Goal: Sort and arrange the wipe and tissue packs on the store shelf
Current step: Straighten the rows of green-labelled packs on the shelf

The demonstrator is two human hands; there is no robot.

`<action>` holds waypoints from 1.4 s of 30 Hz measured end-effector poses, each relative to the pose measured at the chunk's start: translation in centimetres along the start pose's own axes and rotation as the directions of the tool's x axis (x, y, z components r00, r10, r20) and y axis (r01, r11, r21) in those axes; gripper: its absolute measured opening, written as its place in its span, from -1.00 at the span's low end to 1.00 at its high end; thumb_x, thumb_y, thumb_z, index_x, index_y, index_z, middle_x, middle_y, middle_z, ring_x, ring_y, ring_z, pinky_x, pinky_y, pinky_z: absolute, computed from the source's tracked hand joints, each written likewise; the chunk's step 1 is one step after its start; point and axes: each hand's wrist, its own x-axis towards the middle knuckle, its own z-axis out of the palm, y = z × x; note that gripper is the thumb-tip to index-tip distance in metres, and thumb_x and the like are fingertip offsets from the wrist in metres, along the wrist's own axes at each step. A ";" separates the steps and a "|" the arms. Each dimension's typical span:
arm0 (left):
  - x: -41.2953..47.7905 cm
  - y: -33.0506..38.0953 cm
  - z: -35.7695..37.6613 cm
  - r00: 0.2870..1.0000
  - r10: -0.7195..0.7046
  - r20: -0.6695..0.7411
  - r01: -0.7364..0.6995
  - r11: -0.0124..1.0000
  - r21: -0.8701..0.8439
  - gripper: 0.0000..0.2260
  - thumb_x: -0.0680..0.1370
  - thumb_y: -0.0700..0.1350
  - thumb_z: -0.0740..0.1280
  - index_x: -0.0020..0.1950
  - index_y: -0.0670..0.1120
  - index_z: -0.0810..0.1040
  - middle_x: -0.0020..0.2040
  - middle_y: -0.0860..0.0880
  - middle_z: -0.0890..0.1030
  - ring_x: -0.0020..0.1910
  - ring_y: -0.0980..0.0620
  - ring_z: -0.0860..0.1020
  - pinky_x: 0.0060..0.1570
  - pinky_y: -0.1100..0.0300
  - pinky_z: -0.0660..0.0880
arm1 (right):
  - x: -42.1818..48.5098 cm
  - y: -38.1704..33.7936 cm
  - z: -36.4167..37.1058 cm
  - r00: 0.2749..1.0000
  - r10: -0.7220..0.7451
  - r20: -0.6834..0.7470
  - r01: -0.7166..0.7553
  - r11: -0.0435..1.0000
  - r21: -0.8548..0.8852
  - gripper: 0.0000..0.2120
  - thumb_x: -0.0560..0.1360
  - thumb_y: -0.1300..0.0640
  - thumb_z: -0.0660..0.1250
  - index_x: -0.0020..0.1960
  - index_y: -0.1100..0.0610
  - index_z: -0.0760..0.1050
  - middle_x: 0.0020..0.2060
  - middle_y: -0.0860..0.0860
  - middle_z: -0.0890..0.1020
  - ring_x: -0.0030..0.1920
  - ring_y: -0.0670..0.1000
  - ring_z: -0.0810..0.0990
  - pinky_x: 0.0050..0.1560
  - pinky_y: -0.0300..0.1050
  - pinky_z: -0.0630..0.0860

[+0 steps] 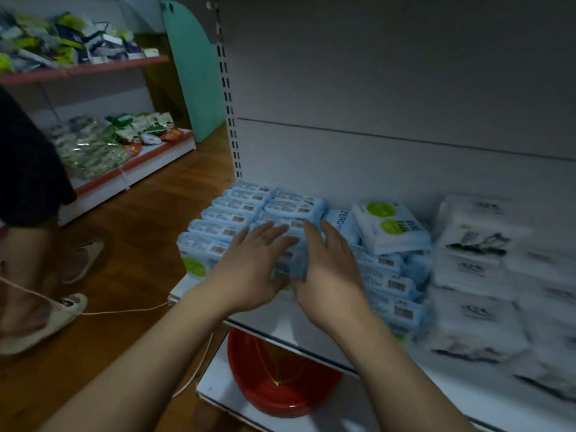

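Observation:
Light-blue wipe packs (230, 213) stand on edge in two rows at the left end of the white shelf (290, 330). My left hand (255, 269) and my right hand (327, 269) clasp the front packs of the second row (294, 244) from both sides. Two white packs with green circles (389, 227) lie tilted on more blue packs (392, 285) to the right. A blue pack marked ZERO (341, 224) stands behind my right hand. White tissue packs (477, 275) with black print are stacked at the far right, blurred.
A red plastic basin (277, 381) sits on the lower shelf beneath my hands. Another person's legs and slippers (46, 319) are on the wooden floor to the left, with a thin cord (124, 311) running across it. Shelves with snack packs (103, 141) stand at the back left.

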 end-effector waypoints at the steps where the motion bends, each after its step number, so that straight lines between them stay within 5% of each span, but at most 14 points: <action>1: 0.4 1.3 0.0 0.999 0.020 -0.030 -0.021 0.999 -0.036 -0.42 0.55 0.11 0.30 0.53 0.14 0.18 0.57 0.10 0.12 0.55 0.06 0.03 0.50 0.06 -0.06 | -0.3 0.7 -1.3 0.999 0.022 -0.030 -0.022 1.000 0.016 -0.28 0.51 0.11 0.32 0.55 0.05 0.02 0.52 0.08 0.12 0.50 0.08 0.11 0.45 -0.07 0.14; 4: 2.0 5.0 -0.1 0.988 0.035 -0.147 -0.058 0.985 -0.160 -0.49 0.52 0.11 0.31 0.46 0.10 0.33 0.47 0.06 0.33 0.46 0.02 0.25 0.44 0.08 0.19 | -0.6 3.6 -4.9 0.971 0.170 -0.168 -0.164 0.985 0.054 -0.46 0.48 0.10 0.33 0.43 0.05 0.29 0.37 0.05 0.36 0.37 0.10 0.32 0.32 -0.06 0.29; 7: 4.4 8.5 -0.5 0.990 -0.120 -0.068 0.095 0.950 -0.299 -0.49 0.51 0.13 0.33 0.44 0.07 0.34 0.39 -0.02 0.44 0.38 -0.07 0.39 0.32 0.00 0.36 | -0.6 6.5 -6.8 0.905 0.287 -0.315 -0.253 0.957 0.144 -0.53 0.45 0.15 0.36 0.35 0.09 0.40 0.27 0.12 0.44 0.31 0.16 0.37 0.28 -0.02 0.36; 13: 10.5 11.5 0.8 0.946 -0.296 0.132 0.315 0.740 -0.594 -0.43 0.46 0.22 0.33 0.37 -0.05 0.40 0.31 -0.07 0.53 0.22 -0.09 0.53 0.17 0.09 0.47 | -0.7 9.9 -5.3 0.899 0.381 -0.217 -0.344 0.919 0.190 -0.49 0.49 0.13 0.32 0.41 0.12 0.30 0.33 0.18 0.34 0.33 0.23 0.31 0.26 0.07 0.39; 17: 13.4 13.2 0.5 0.871 -0.455 0.186 0.420 0.492 -0.763 -0.45 0.50 -0.07 0.44 0.37 -0.32 0.39 0.30 -0.20 0.50 0.25 -0.16 0.51 -0.15 0.24 0.42 | -0.5 11.6 -4.7 0.917 0.366 -0.160 -0.315 0.909 0.272 -0.49 0.47 0.16 0.31 0.40 0.11 0.31 0.35 0.17 0.35 0.31 0.22 0.38 0.23 0.08 0.44; 19: 14.0 13.4 0.4 0.858 -0.478 0.186 0.387 0.366 -0.846 -0.54 0.43 -0.15 0.50 0.23 -0.38 0.51 0.18 -0.26 0.59 0.12 -0.17 0.59 -0.32 0.25 0.46 | -0.6 12.1 -4.6 0.920 0.343 -0.189 -0.278 0.912 0.302 -0.51 0.47 0.19 0.30 0.38 0.13 0.34 0.30 0.13 0.40 0.28 0.19 0.40 0.21 0.04 0.45; 22: 13.3 13.3 -0.3 0.871 -0.454 0.187 0.304 0.200 -0.931 -0.66 0.43 -0.27 0.48 0.17 -0.31 0.55 0.09 -0.25 0.64 -0.05 -0.14 0.65 -0.22 0.14 0.63 | -0.9 12.3 -5.0 0.888 0.352 -0.296 -0.208 0.881 0.425 -0.53 0.49 0.19 0.30 0.39 0.09 0.36 0.25 0.08 0.41 0.25 0.11 0.42 0.18 -0.09 0.42; 25: 10.7 12.4 -2.2 0.902 -0.422 0.091 0.178 0.171 -0.969 -0.65 0.43 -0.35 0.45 0.18 -0.23 0.48 0.03 -0.18 0.63 -0.10 -0.09 0.65 -0.25 0.11 0.63 | -1.4 11.2 -6.1 0.837 0.432 -0.336 -0.116 0.740 0.663 -0.47 0.49 0.01 0.38 0.41 0.02 0.33 0.25 -0.02 0.36 0.21 0.01 0.48 0.19 -0.08 0.46; 28: 7.3 10.4 -4.0 0.911 -0.411 0.014 0.106 0.202 -0.974 -0.64 0.40 -0.42 0.43 0.12 -0.18 0.47 0.01 -0.18 0.61 -0.05 -0.15 0.64 -0.07 -0.06 0.62 | -1.7 9.2 -6.9 0.876 0.447 -0.183 -0.083 0.512 0.855 -0.32 0.43 -0.13 0.43 0.46 -0.05 0.26 0.30 -0.09 0.37 0.12 -0.09 0.50 0.08 -0.14 0.46; 30: 4.8 9.0 -4.9 0.910 -0.414 -0.011 0.082 0.208 -0.975 -0.64 0.40 -0.46 0.41 0.12 -0.17 0.48 0.03 -0.18 0.59 -0.04 -0.13 0.64 -0.06 -0.03 0.62 | -1.6 8.0 -6.8 0.915 0.397 -0.075 -0.129 0.463 0.877 -0.32 0.43 -0.15 0.42 0.47 -0.08 0.24 0.30 -0.08 0.41 0.05 -0.13 0.47 0.05 -0.18 0.41; 33: 1.2 6.9 -5.8 0.907 -0.422 0.000 0.058 0.123 -0.991 -0.59 0.43 -0.46 0.36 0.26 -0.26 0.45 0.13 -0.21 0.61 0.06 -0.18 0.63 0.01 -0.05 0.62 | -1.3 6.0 -6.2 0.958 0.284 -0.046 -0.130 0.572 0.810 -0.46 0.45 -0.14 0.41 0.37 -0.05 0.37 0.08 -0.11 0.55 0.00 -0.10 0.54 -0.02 -0.19 0.47; 37: -3.1 4.2 -5.0 0.880 -0.473 0.041 0.040 -0.012 -0.999 -0.56 0.43 -0.46 0.34 0.30 -0.24 0.44 0.20 -0.24 0.59 0.12 -0.22 0.61 0.10 -0.12 0.57 | -1.4 3.2 -4.5 0.993 0.106 -0.046 -0.040 0.694 0.719 -0.83 0.44 -0.04 0.44 -0.03 -0.07 0.50 -0.24 -0.21 0.57 -0.24 -0.20 0.55 -0.31 -0.31 0.42; 42: -5.9 1.2 -0.6 0.657 -0.754 -0.007 0.340 0.304 -0.890 -0.39 0.40 -0.28 0.52 0.38 -0.09 0.38 0.24 -0.11 0.51 0.10 -0.06 0.57 0.03 0.06 0.55 | -1.9 1.1 -2.1 0.993 -0.087 -0.077 0.107 0.946 0.306 -0.65 0.47 -0.02 0.40 0.22 0.01 0.48 0.07 -0.03 0.56 0.07 0.04 0.54 -0.02 -0.13 0.41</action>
